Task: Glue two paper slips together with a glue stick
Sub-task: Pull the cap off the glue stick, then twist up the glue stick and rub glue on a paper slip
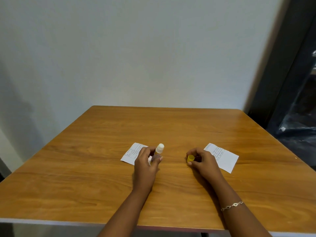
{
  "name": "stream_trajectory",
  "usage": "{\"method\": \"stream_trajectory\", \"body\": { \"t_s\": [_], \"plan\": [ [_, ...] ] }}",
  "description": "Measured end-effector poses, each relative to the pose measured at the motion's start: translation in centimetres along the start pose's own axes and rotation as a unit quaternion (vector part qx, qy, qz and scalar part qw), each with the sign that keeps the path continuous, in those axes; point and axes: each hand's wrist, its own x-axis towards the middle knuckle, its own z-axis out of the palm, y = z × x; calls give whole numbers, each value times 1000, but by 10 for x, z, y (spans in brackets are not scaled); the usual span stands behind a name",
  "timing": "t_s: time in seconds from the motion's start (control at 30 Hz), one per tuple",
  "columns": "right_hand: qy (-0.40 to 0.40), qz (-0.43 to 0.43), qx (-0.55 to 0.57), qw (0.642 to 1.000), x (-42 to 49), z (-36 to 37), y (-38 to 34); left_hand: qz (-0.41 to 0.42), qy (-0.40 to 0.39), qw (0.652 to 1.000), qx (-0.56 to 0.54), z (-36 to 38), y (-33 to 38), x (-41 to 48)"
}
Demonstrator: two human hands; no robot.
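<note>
Now, glue stick [159, 148] within curled left hand [145, 166], yellow cap [190, 158] within curled right hand [204, 162].

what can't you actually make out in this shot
Head view: print on the left slip and right slip is too small and blurred to read.
Head view: the glue stick has its lower body hidden by the left hand.
Head view: the cap is partly covered by the right hand.
</note>
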Motion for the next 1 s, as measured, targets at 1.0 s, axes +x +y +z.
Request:
{"method": "stream_trajectory", "body": {
  "t_s": [1.0],
  "plan": [
    [-22, -217, -66, 974, -17, 57, -29, -83, -59, 980, -172, 5, -2, 1]
  ]
}}
